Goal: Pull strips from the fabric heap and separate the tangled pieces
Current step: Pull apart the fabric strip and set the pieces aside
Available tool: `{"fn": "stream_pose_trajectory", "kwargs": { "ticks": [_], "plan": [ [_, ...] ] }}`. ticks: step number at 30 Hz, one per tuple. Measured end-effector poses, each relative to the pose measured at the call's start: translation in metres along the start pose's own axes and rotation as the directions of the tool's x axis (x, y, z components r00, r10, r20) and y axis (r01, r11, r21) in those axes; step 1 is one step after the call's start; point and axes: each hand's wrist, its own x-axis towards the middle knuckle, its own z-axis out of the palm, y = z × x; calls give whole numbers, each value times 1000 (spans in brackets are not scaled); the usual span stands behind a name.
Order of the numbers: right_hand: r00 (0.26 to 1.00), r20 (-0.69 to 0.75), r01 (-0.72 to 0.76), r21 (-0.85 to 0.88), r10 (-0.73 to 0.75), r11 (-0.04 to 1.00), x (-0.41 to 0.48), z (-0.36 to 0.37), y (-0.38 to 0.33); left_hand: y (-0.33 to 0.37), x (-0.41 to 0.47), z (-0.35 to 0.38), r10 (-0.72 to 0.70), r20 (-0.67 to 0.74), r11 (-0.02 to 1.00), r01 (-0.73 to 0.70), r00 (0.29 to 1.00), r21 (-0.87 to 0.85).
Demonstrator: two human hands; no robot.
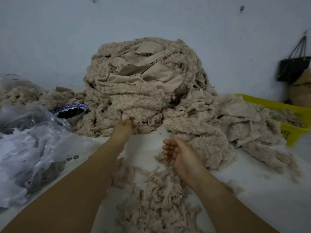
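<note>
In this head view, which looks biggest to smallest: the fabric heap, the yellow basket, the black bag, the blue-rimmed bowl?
1. fabric heap, by far.
2. yellow basket, though partly covered by fabric and cut off by the frame.
3. black bag and blue-rimmed bowl look alike; the bag is farther away, so unranked.

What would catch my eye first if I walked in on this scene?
The big fabric heap, beige and fluffy, fills the middle and is piled against the pale wall. At its lower front edge the left hand grips the cloth, while the right hand hangs open, palm up, beside it. A bright yellow basket stands out at the right, and crumpled plastic bags lie at the left.
</note>
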Motion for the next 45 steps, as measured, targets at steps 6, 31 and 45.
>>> {"fn": "stream_pose_trajectory", "kwargs": {
  "ticks": [6,31,45],
  "plan": [
    [1000,-3,-8,5,8,1000,3,0,1,-9,-24,-7,76,-39,997,-76,996,1],
    [1000,1,-15,-1,15,1000,2,2,1,45,13,4,-117,4,857,103,993,-506],
    [993,112,-10,-145,27,989,-1,8,6,-12,-118,-8,251,493,881,-407,833,241]
  ]
}}
